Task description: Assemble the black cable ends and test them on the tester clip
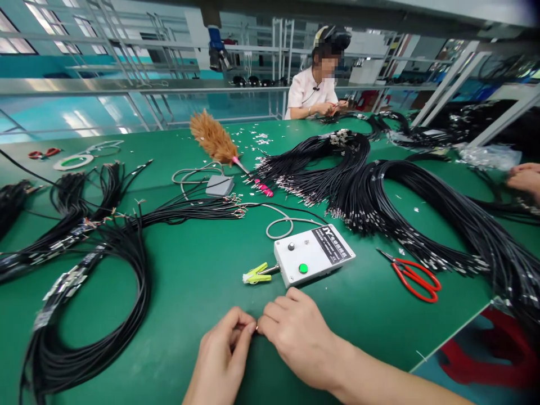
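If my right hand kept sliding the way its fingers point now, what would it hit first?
The right hand points left across the green table, and its fingertips already meet the left hand, pinching something small and unclear between them. So the left hand's fingers come first; beyond them lies the black cable bundle.

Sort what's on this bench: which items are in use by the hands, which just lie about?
In use: left hand and right hand, fingertips pinched together on something too small to identify; white tester box with yellow clip nearest.

Lying about: red scissors, feather duster, black cable bundles, tape roll.
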Available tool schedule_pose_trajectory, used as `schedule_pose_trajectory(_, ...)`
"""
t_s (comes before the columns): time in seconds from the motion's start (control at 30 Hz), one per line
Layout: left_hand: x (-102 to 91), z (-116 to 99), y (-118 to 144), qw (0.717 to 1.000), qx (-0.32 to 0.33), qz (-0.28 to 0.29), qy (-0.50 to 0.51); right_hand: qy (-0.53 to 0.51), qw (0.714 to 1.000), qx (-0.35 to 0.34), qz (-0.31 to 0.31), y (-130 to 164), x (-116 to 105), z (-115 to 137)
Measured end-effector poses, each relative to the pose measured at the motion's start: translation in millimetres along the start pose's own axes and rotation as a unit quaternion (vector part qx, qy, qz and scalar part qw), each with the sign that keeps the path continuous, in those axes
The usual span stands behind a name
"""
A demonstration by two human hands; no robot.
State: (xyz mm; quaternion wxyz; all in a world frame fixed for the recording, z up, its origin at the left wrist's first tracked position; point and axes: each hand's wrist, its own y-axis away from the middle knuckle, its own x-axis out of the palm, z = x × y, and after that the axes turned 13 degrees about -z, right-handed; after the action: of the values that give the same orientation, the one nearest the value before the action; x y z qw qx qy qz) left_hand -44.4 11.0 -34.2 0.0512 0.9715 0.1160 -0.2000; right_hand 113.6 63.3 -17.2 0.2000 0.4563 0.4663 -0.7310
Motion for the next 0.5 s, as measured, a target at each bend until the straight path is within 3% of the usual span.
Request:
schedule_pose_trajectory(0.1, -7.0, 1.1, -2.7, 1.000, 0.011, -0.015, 0.008, 0.000, 1.000, -0.010, -0.013, -6.7, -8.3, -9.0)
schedule_pose_trajectory(0.23, -16.9, 2.7, -18.0, 0.997, -0.043, -0.060, 0.026, 0.067, 0.997, 0.042, 0.022, -33.5, -18.1, -28.8)
schedule_pose_trajectory(0.37, -24.4, 0.0, -38.0, 0.992, -0.074, -0.085, 0.056, 0.103, 0.992, 0.035, 0.070, -61.3, -8.1, -45.3)
schedule_pose_trajectory(0.5, -24.9, -1.1, -49.1, 0.990, -0.078, -0.095, 0.071, 0.117, 0.987, 0.018, 0.111, -69.9, 7.2, -49.8)
